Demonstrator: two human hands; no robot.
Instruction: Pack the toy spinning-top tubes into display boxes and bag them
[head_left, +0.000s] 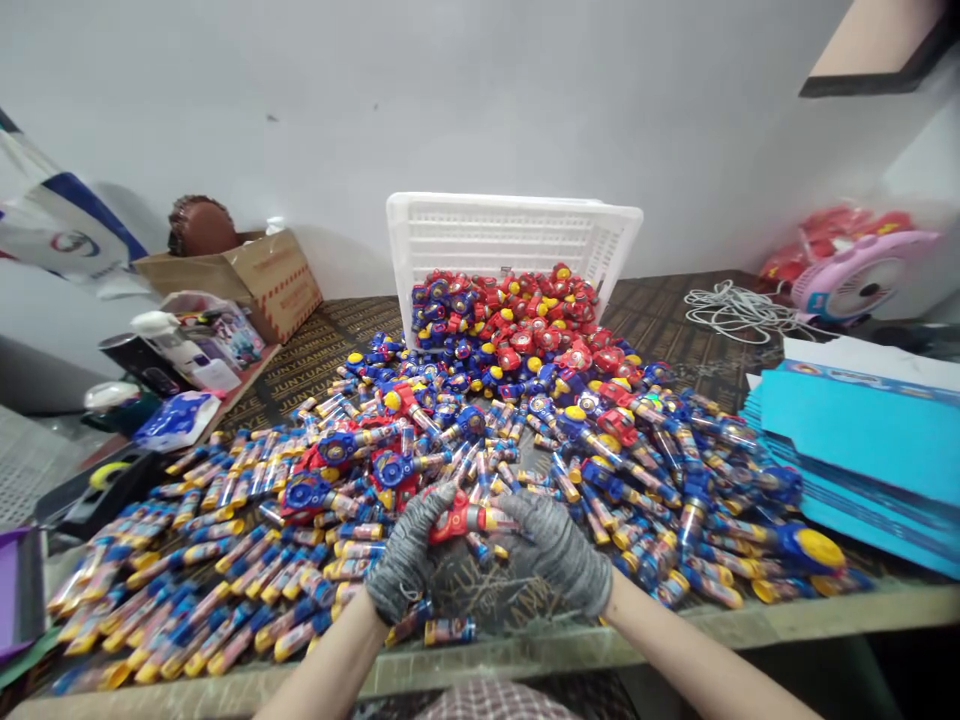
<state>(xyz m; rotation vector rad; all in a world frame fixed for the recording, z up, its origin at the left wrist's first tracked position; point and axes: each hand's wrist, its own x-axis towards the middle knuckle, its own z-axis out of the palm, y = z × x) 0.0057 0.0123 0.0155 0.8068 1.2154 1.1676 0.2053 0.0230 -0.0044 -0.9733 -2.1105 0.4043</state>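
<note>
My left hand [412, 550], in a grey knitted glove, is closed round a red plastic toy piece [448, 522] low over the front of the table. A small clear tube with a printed label [496, 520] points out of that piece to the right. The gloved fingers of my right hand [561, 545] are closed at the tube's far end, hiding its tip. Many similar tubes with blue and yellow ends [247, 560] lie around both hands. Among them are blue toy pieces [306, 492], some with tubes attached.
A white plastic basket [516, 212] lies tipped at the back, red and blue pieces spilling from it. Flat blue cartons [862, 430] are stacked at the right, near a pink fan [862, 275] and a white cord [739, 310]. A cardboard box [274, 280] and a tape dispenser [105, 490] are at the left.
</note>
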